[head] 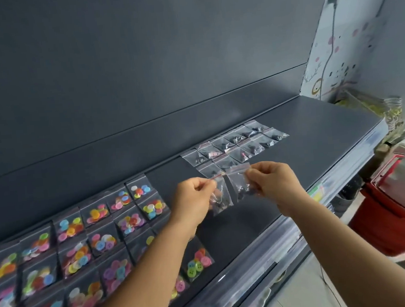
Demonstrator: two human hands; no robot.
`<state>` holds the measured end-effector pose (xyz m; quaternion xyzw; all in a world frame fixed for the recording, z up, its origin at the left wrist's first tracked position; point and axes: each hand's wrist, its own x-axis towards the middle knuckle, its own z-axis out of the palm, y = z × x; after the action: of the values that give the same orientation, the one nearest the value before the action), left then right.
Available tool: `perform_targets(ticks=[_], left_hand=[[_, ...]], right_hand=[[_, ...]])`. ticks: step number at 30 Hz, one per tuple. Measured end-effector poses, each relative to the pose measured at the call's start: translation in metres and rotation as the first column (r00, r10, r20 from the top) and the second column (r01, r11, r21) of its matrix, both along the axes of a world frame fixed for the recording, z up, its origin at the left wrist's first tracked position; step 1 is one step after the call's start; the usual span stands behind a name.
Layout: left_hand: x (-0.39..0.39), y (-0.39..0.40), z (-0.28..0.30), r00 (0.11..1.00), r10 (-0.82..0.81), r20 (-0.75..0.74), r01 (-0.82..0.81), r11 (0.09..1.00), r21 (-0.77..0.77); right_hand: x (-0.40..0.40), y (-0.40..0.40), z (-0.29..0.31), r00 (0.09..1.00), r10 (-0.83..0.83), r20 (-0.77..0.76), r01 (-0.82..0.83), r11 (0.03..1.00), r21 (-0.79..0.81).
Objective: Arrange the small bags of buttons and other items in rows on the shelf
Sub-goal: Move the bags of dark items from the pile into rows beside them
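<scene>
pinching one clear bag (pixel 221 195) w/ left hand (pixel 192 198), another bag (pixel 240 183) w/ right hand (pixel 276 183), above shelf (pixel 317 128)

Both hands raised: left hand (pixel 193 196), right hand (pixel 275 181), fingertips pinching.

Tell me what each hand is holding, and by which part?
The left hand pinches one small clear bag by its top edge; the right hand pinches another likewise.

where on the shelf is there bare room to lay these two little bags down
Bare shelf runs right of the dark-item bags to the shelf's end, and a bare strip lies between them and the coloured button bags, under the left hand and right hand. The left part is packed edge to edge.
</scene>
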<state>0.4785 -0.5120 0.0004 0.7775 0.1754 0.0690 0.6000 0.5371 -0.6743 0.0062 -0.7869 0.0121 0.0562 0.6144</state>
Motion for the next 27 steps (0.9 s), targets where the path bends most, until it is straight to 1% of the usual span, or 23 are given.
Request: perform_targets(ticks=[2,5,8,10,11,13,15,16,18,19,21,24,25,27], left_hand=[[0.009,-0.004,-0.006,1.000,-0.001,-0.016,0.001,1.000,-0.016],[0.024,-0.012,-0.013,0.999,0.020,-0.039,-0.020,1.000,0.010],[0.035,-0.024,-0.019,0.997,0.051,-0.056,-0.048,0.997,0.057],[0.038,-0.030,-0.022,0.996,0.081,-0.044,-0.076,0.992,0.101],[0.039,-0.033,-0.023,0.994,0.105,-0.031,-0.099,0.985,0.142],[0.039,-0.037,-0.023,0.988,0.152,0.002,-0.146,0.948,0.284],[0.037,-0.041,-0.019,0.983,0.180,0.021,-0.169,0.866,0.471],[0.036,-0.043,-0.018,0.980,0.196,0.017,-0.171,0.806,0.566],[0.031,-0.045,-0.018,0.975,0.217,0.035,-0.179,0.691,0.700],[0.028,-0.046,-0.018,0.977,0.205,0.057,-0.181,0.660,0.729],[0.022,-0.049,-0.019,0.990,0.129,0.065,-0.134,0.660,0.739],[0.014,-0.056,-0.025,0.999,0.039,0.027,-0.046,0.669,0.742],[0.013,-0.058,-0.027,0.999,0.033,0.022,-0.039,0.667,0.744],[0.012,-0.062,-0.030,0.999,0.036,0.016,-0.036,0.663,0.748]], right_hand=[[0.014,-0.004,-0.005,1.000,0.006,0.008,-0.005,0.998,-0.070],[0.035,-0.012,-0.013,0.999,0.050,0.009,-0.048,0.982,-0.185],[0.054,-0.020,-0.018,0.989,0.148,0.021,-0.135,0.942,-0.306],[0.062,-0.022,-0.021,0.976,0.218,0.019,-0.200,0.924,-0.325],[0.066,-0.023,-0.024,0.969,0.245,0.018,-0.226,0.920,-0.320],[0.071,-0.025,-0.026,0.956,0.290,0.035,-0.260,0.900,-0.351],[0.075,-0.027,-0.026,0.937,0.343,0.071,-0.278,0.851,-0.445],[0.075,-0.028,-0.025,0.924,0.370,0.094,-0.279,0.824,-0.493],[0.077,-0.030,-0.023,0.882,0.443,0.161,-0.295,0.785,-0.546],[0.076,-0.030,-0.021,0.849,0.493,0.191,-0.316,0.763,-0.564],[0.074,-0.032,-0.018,0.750,0.627,0.211,-0.401,0.684,-0.609],[0.071,-0.034,-0.017,0.591,0.790,0.163,-0.524,0.530,-0.667],[0.071,-0.035,-0.018,0.555,0.817,0.155,-0.537,0.494,-0.684],[0.071,-0.035,-0.020,0.526,0.837,0.149,-0.524,0.458,-0.718]])
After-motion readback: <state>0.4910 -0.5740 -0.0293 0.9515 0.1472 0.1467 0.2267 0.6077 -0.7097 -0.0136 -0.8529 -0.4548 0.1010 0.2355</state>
